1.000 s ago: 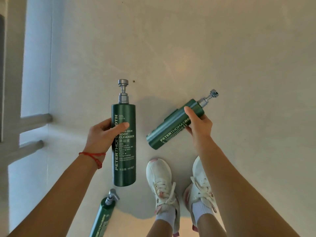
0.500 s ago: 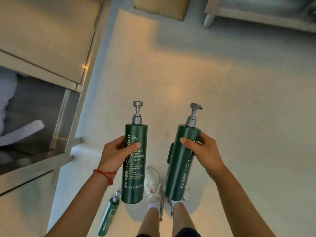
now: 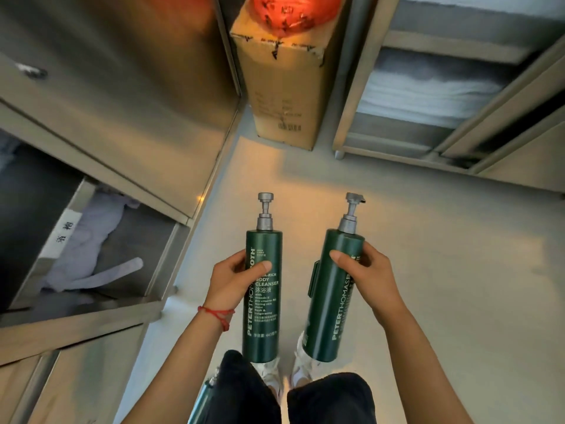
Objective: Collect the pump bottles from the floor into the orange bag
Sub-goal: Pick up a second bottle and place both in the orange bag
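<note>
- Head view: two tall dark-green cylindrical pump bottles with grey metal pumps are held upright and side by side above the pale floor (image 3: 428,270), the left bottle (image 3: 262,289) in the left hand (image 3: 234,281), the right bottle (image 3: 333,295) in the right hand (image 3: 365,278).
- Each hand's fingers are wrapped tight around its bottle's upper body, thumbs across the front.
- This looks like the carrying step: both are picked up, not yet bagged.
- The translucent orange bag (image 3: 290,13) sits atop a tall brown cardboard box (image 3: 284,96) ahead, between steel shelving; next comes a walk forward and a lift up to its mouth.
- A third green bottle (image 3: 204,399) lies by the left leg, uncollected.
</note>
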Motion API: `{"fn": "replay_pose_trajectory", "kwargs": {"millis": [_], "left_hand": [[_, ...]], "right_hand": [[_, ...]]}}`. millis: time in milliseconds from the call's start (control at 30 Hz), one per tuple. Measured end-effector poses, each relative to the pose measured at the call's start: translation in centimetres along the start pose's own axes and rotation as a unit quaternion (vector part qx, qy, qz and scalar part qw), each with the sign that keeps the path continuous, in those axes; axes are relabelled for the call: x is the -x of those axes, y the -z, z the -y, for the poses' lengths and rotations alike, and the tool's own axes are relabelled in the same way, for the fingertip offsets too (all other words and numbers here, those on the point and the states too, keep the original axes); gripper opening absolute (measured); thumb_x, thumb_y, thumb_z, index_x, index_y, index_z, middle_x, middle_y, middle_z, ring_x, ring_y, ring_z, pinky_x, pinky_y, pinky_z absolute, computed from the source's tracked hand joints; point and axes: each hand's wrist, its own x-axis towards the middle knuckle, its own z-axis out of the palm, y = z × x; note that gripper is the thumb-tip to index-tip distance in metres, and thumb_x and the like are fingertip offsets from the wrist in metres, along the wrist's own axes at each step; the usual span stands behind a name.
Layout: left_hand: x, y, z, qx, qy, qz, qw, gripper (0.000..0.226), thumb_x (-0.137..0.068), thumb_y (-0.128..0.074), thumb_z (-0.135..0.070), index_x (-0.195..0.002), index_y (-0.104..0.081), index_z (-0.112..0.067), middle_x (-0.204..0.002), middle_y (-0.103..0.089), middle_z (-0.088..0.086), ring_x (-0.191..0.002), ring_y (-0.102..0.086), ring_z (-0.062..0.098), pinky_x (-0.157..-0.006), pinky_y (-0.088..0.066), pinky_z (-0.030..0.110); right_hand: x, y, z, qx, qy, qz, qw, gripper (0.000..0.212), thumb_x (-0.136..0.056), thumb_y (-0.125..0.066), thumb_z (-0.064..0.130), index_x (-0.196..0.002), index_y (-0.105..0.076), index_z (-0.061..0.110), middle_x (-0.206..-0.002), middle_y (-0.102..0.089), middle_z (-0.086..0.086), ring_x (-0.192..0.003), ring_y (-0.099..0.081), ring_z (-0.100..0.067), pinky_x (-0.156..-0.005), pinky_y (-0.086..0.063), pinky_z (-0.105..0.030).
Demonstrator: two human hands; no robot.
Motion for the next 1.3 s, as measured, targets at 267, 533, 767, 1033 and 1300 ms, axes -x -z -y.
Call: {"fn": "replay_pose_trajectory", "kwargs": {"millis": [267, 533, 767, 1033, 1300], "left_hand": [[3.3, 1.1, -7.6, 0.013, -0.059, -0.009, 0.998, 0.02, -0.069, -0.074, -0.014, -0.081, -0.071, -0.029, -0.076, -0.074, -0.012, -0.071, -0.068, 0.005, -0.056, -0.05, 0.014], [-1.0, 4.7, -16.4, 0.023, -0.133, -0.006, 0.991, 0.02, -0.062, -0.076, -0.016, -0.077, -0.071, -0.03, -0.071, -0.073, -0.014, -0.066, -0.065, 0.002, -0.056, -0.05, 0.013], [-8.4, 8.4, -25.4, 0.014, -0.173, 0.016, 0.985, 0.021, -0.069, -0.073, -0.006, -0.079, -0.068, -0.024, -0.069, -0.073, -0.012, -0.064, -0.066, 0.002, -0.053, -0.049, 0.012], [-16.6, 8.0, -34.6, -0.016, -0.222, 0.026, 0.975, 0.025, -0.066, -0.076, -0.014, -0.083, -0.067, -0.031, -0.08, -0.071, -0.011, -0.072, -0.065, 0.002, -0.058, -0.048, 0.013], [-26.3, 3.9, -42.8, -0.036, -0.272, -0.002, 0.962, 0.035, -0.065, -0.077, -0.011, -0.09, -0.061, -0.029, -0.087, -0.066, -0.01, -0.077, -0.061, 0.001, -0.059, -0.047, 0.01]], "right_hand": [[2.8, -0.4, 8.2, 0.006, 0.079, 0.003, 0.997, 0.018, -0.073, -0.074, 0.017, -0.086, -0.064, 0.024, -0.077, -0.068, 0.008, -0.066, -0.064, 0.002, -0.055, -0.047, -0.009], [-0.7, -4.7, 16.1, 0.029, 0.125, 0.0, 0.992, 0.022, -0.071, -0.074, 0.025, -0.09, -0.062, 0.027, -0.084, -0.069, 0.007, -0.073, -0.065, 0.0, -0.056, -0.048, -0.011], [-6.7, -8.6, 23.6, 0.024, 0.159, -0.05, 0.986, 0.023, -0.071, -0.074, 0.027, -0.09, -0.062, 0.027, -0.088, -0.069, 0.007, -0.082, -0.065, -0.005, -0.067, -0.047, -0.021], [-14.1, -8.9, 30.4, 0.016, 0.215, -0.096, 0.972, 0.026, -0.071, -0.075, 0.023, -0.093, -0.062, 0.028, -0.085, -0.07, 0.011, -0.078, -0.064, 0.002, -0.062, -0.048, -0.008], [-25.3, -7.0, 36.6, 0.02, 0.261, -0.113, 0.958, 0.031, -0.07, -0.076, 0.017, -0.097, -0.063, 0.023, -0.09, -0.069, 0.011, -0.076, -0.063, 0.005, -0.064, -0.046, -0.007]]}}
